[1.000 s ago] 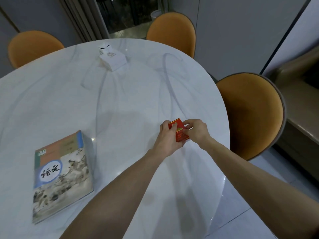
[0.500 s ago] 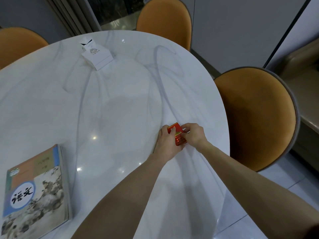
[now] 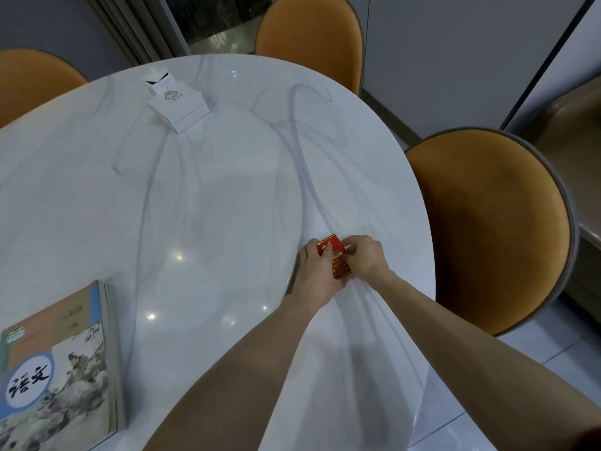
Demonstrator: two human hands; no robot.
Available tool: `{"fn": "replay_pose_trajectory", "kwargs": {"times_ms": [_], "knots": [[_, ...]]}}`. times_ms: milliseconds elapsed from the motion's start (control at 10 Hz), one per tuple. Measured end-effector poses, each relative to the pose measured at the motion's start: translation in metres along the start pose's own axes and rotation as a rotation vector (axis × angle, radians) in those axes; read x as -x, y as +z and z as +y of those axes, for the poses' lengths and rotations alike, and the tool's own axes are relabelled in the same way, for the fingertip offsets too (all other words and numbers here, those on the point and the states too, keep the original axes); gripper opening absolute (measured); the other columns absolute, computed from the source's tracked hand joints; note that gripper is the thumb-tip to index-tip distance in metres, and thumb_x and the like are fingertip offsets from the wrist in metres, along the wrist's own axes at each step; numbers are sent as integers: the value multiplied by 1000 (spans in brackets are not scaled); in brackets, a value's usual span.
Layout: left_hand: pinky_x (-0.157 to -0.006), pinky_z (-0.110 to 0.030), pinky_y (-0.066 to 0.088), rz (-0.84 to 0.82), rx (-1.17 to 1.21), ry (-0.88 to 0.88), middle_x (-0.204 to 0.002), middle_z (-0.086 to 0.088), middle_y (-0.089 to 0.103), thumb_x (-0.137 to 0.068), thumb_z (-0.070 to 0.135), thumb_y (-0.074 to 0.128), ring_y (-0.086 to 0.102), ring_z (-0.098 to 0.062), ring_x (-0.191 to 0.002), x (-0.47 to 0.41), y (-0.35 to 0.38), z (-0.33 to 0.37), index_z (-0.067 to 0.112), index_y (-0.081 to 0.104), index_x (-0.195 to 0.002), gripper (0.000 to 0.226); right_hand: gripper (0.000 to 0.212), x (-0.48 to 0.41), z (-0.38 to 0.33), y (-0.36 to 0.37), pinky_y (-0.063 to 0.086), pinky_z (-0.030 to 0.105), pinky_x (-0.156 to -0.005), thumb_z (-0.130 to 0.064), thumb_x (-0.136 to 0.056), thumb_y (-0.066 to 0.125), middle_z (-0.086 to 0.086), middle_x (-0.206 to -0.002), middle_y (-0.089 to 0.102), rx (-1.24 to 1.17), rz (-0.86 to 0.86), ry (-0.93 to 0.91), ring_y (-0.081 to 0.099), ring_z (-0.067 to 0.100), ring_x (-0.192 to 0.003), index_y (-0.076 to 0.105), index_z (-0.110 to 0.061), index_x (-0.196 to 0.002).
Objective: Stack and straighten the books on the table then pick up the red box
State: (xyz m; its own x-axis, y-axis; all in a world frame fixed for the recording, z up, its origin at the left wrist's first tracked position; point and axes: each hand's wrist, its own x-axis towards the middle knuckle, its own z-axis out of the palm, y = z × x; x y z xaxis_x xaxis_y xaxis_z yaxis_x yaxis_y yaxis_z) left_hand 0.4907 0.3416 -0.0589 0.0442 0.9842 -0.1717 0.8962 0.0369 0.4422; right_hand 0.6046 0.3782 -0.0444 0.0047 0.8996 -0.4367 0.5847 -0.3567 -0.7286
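A small red box (image 3: 336,260) with gold print lies near the right edge of the round white marble table (image 3: 208,203). My left hand (image 3: 320,276) grips its left side, with the thumb laid over its top. Pinching the box's right side are the fingers of my right hand (image 3: 366,257). Whether the box touches the table or is just off it, I cannot tell. A stack of books (image 3: 57,369), topped by a textbook with a painted cover, sits squared at the near left edge, partly cut off by the frame.
A white tissue box (image 3: 177,102) stands at the far side of the table. Orange chairs ring the table: one on the right (image 3: 494,229), one at the back (image 3: 312,37), one at the far left (image 3: 32,79). Tiled floor lies beyond the table's right edge.
Both hands stay closed on the red box at the same spot. The view has shifted right, so the book stack slid toward the lower left of the frame.
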Motion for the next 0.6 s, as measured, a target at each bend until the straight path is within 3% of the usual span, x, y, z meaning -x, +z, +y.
{"fn": "replay_pose_trajectory", "kwargs": {"times_ms": [300, 400, 600], "knots": [[-114, -37, 26, -55, -4, -12, -148, -15, 25, -79, 46, 66, 20, -29, -140, 4, -13, 5, 14, 39, -137, 72, 41, 2, -11, -5, 54, 37, -91, -6, -87, 53, 16, -122, 62, 131, -16, -1, 62, 30, -108, 54, -9, -128], [-100, -37, 41, 3, -18, 18, -134, -13, 43, -90, 32, 53, 38, -28, -128, 10, -31, 8, 11, 52, -125, 40, 36, 8, -23, -10, 53, 36, -89, -12, -89, 52, 16, -121, 61, 213, -12, -47, 61, 30, -106, 55, -10, -125], [-73, -37, 46, 50, -145, 11, -104, -12, 60, -94, 24, 40, 57, -30, -96, 29, -75, -4, 7, 60, -102, 27, 27, 35, -55, -3, 51, 37, -79, -15, -91, 47, 16, -111, 63, 452, -13, -195, 61, 31, -98, 63, -4, -110]]}}
